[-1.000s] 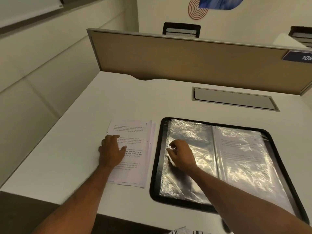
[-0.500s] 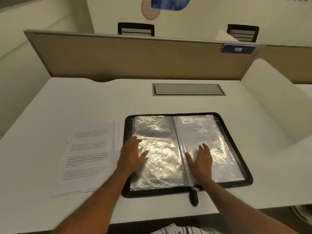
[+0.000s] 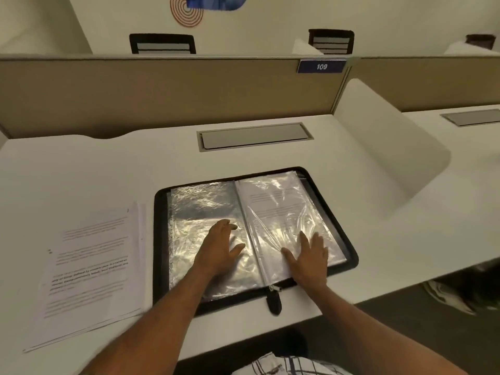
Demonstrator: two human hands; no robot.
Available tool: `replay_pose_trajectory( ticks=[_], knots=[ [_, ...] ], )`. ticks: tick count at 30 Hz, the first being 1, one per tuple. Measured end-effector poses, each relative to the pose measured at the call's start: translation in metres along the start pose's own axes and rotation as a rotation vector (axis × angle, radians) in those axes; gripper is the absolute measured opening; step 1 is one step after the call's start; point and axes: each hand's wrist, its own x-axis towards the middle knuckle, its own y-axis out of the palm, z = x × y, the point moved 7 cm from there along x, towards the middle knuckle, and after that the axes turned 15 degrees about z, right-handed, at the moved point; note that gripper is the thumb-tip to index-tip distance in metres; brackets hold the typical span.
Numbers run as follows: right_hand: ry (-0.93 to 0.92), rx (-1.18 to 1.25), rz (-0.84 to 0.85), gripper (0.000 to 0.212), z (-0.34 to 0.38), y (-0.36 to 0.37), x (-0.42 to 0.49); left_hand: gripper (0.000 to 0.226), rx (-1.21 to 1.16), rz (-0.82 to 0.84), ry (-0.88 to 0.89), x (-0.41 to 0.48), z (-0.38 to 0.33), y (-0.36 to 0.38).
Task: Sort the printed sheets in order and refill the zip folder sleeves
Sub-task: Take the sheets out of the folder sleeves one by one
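Plastic right sleeve [image 3: 290, 186] holds one printed sheet [image 3: 273, 209].

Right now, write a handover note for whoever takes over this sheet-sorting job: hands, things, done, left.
Hands: left hand open, resting on the left sleeve; right hand open, flat on the right sleeve.
Things: zip folder lies open on the desk; stack of printed sheets just left of it.
Done: the right sleeve shows a printed sheet inside.
Left: the left sleeve looks empty; the stack is not yet sleeved. Page order unreadable, text too blurred.
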Motion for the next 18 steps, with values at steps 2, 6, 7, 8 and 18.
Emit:
replay_pose_trajectory(
  ticks=[2, 6, 7, 8, 18],
  knots=[
    [-0.081, 0.058, -0.019, 0.070, 0.008, -0.003, 0.002, 0.055, 0.006, 0.009, 0.015, 0.005, -0.007, 0.003],
    [-0.213, 0.237, -0.078, 0.068, 0.026, -0.012, 0.002, 0.058, -0.108, 0.008, 0.005, 0.013, -0.019, 0.005],
    [-0.235, 0.265, -0.077, 0.067, 0.032, -0.014, 0.002, 0.055, -0.188, -0.005, -0.015, 0.014, -0.021, 0.004],
    [-0.265, 0.285, -0.066, 0.065, 0.039, -0.015, 0.002, 0.052, -0.290, -0.025, -0.041, 0.015, -0.023, 0.004],
    [-0.931, -0.229, 0.187, 0.048, 0.140, 0.016, -0.029, 0.068, -0.822, -0.226, -0.370, 0.012, -0.003, -0.015]
  ],
)
